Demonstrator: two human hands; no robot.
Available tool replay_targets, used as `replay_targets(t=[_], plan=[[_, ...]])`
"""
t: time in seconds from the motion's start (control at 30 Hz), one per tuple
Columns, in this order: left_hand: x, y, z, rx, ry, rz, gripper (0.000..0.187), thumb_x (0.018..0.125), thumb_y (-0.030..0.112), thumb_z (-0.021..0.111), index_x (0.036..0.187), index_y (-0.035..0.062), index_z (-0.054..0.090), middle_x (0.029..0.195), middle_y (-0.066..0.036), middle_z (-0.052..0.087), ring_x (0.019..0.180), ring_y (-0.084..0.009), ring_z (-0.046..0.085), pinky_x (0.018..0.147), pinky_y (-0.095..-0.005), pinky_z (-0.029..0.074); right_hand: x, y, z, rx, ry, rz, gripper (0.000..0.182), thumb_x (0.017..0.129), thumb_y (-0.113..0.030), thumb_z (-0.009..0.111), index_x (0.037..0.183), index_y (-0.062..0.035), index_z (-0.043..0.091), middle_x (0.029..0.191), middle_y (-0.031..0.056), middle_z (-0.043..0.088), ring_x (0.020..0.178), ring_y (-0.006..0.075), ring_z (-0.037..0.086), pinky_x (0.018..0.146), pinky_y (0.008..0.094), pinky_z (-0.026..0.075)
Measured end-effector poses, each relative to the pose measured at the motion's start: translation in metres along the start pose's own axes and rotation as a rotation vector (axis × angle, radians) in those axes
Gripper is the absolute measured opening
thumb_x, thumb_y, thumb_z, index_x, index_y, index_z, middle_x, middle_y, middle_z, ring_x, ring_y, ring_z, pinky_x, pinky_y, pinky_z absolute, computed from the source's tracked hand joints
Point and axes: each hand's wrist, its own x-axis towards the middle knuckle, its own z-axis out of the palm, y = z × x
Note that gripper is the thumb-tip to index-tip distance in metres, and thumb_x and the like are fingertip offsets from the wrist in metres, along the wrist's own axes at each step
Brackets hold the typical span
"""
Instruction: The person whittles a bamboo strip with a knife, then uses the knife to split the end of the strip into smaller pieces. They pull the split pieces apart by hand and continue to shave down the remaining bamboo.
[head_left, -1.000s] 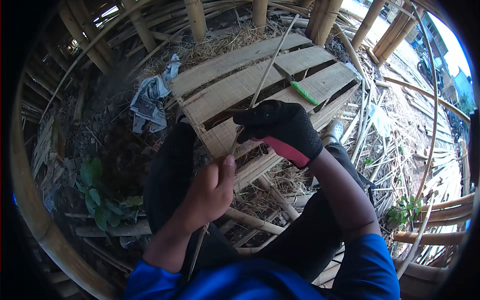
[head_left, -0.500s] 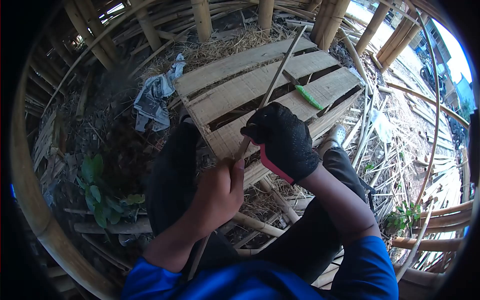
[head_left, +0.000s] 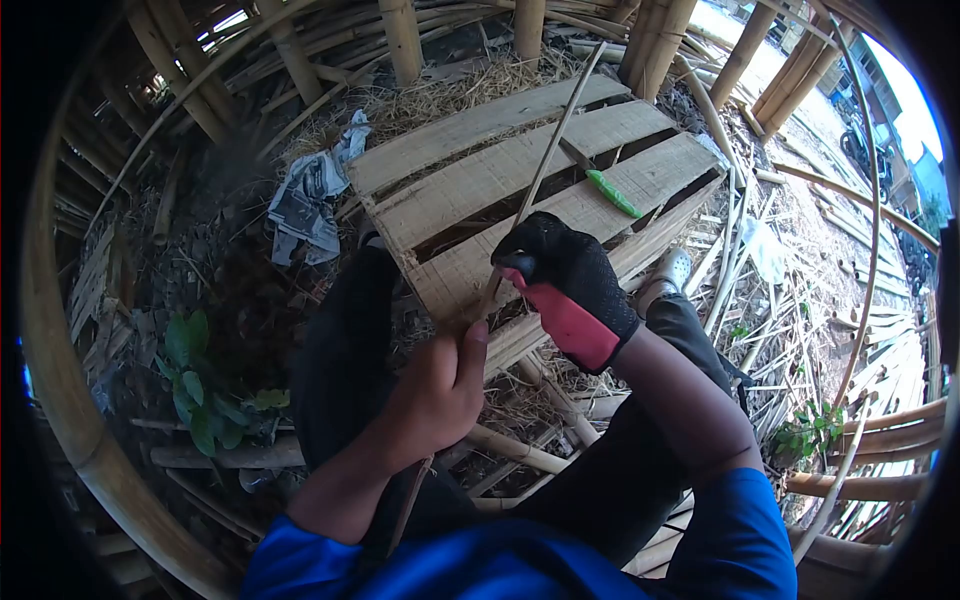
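A long, thin bamboo strip (head_left: 561, 130) slants up across a slatted wooden crate (head_left: 640, 185). My left hand (head_left: 445, 385), bare, is closed round its lower part, thumb on top. Farther up, my right hand (head_left: 565, 290), in a black and pink glove, grips the same strip at the crate's near edge. The strip's lower end shows below my left wrist. On the slats, right of the strip, lies a knife with a green handle (head_left: 613, 194); its dark blade points toward the strip.
Crumpled newspaper (head_left: 305, 205) lies left of the crate. Bamboo posts (head_left: 402, 40) stand behind it, with straw around their bases. Bamboo offcuts (head_left: 725, 255) litter the ground on the right. A leafy plant (head_left: 195, 385) grows at lower left, and a curved bamboo pole (head_left: 75, 430) arcs along the left side.
My right hand has turned, showing more of the glove's pink side, and sits slightly lower. The strip's upper end has shifted a little up and left. My left hand stays nearly in place.
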Motion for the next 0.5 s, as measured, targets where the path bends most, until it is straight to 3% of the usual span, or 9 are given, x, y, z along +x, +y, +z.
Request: replay_targets(t=[0.13,0.2,0.23,0.3,0.37,0.43,0.5], plan=[[0.001,-0.011,-0.003,-0.032,-0.124,-0.093,0.035,0.103,0.025,0.046,0.082,-0.0017,0.055,0.061,-0.02,0.057,0.059,-0.0384,0.061,0.055,-0.0462,0.043,0.0,-0.001,-0.009,0.156,-0.087,0.09,0.01,0.089,-0.013,0.061,0.093,-0.0043,0.066,0.087,0.0153,0.06,0.081,0.0324,0.06,0.075,0.038,0.049],[0.003,-0.01,-0.004,-0.275,-0.202,-0.16,0.037,0.105,0.029,0.041,0.081,0.0034,0.052,0.054,-0.007,0.048,0.045,-0.0222,0.049,0.048,-0.0388,0.037,-0.001,0.001,-0.011,0.221,-0.134,0.12,0.013,0.092,-0.015,0.059,0.094,-0.004,0.066,0.085,0.0145,0.06,0.079,0.0294,0.06,0.074,0.0364,0.049],[0.003,-0.005,-0.007,-0.276,-0.201,-0.159,0.037,0.105,0.029,0.041,0.081,0.0034,0.052,0.054,-0.007,0.048,0.045,-0.0222,0.049,0.048,-0.0388,0.037,-0.001,0.002,-0.011,0.302,-0.149,0.175,0.015,0.094,-0.017,0.059,0.095,-0.0036,0.066,0.084,0.0135,0.06,0.078,0.0262,0.06,0.073,0.0353,0.048],[0.002,0.008,-0.016,-0.653,-0.365,-0.431,0.038,0.106,0.041,0.035,0.086,0.0104,0.045,0.058,0.007,0.028,0.045,-0.0036,0.024,0.042,-0.0228,0.022,-0.002,0.003,-0.009,0.383,-0.162,0.233,0.017,0.095,-0.019,0.059,0.096,-0.0032,0.065,0.083,0.0124,0.06,0.077,0.023,0.06,0.073,0.0342,0.048],[0.002,0.007,-0.019,-0.68,-0.38,-0.444,0.039,0.106,0.042,0.035,0.084,0.0109,0.045,0.057,0.007,0.027,0.045,-0.0037,0.024,0.041,-0.0228,0.022,-0.003,0.005,-0.007,0.468,-0.21,0.365,0.016,0.094,-0.017,0.06,0.098,-0.0027,0.064,0.084,0.011,0.06,0.079,0.0208,0.06,0.074,0.0338,0.048],[0.003,0.009,-0.02,-0.71,-0.394,-0.455,0.04,0.106,0.043,0.034,0.083,0.0114,0.044,0.057,0.007,0.027,0.045,-0.0038,0.024,0.041,-0.0228,0.023,-0.006,0.016,-0.003,0.536,-0.201,0.314,0.015,0.094,-0.017,0.06,0.098,-0.003,0.064,0.085,0.011,0.06,0.079,0.0209,0.06,0.074,0.0341,0.048],[0.003,0.014,-0.023,-0.783,-0.413,-0.496,0.035,0.107,0.035,0.035,0.08,0.0139,0.041,0.056,0.009,0.026,0.045,-0.0027,0.024,0.042,-0.0232,0.021,-0.005,0.019,-0.003,0.606,-0.192,0.261,0.014,0.094,-0.016,0.06,0.098,-0.0033,0.064,0.086,0.011,0.06,0.08,0.0211,0.06,0.075,0.0344,0.048]])
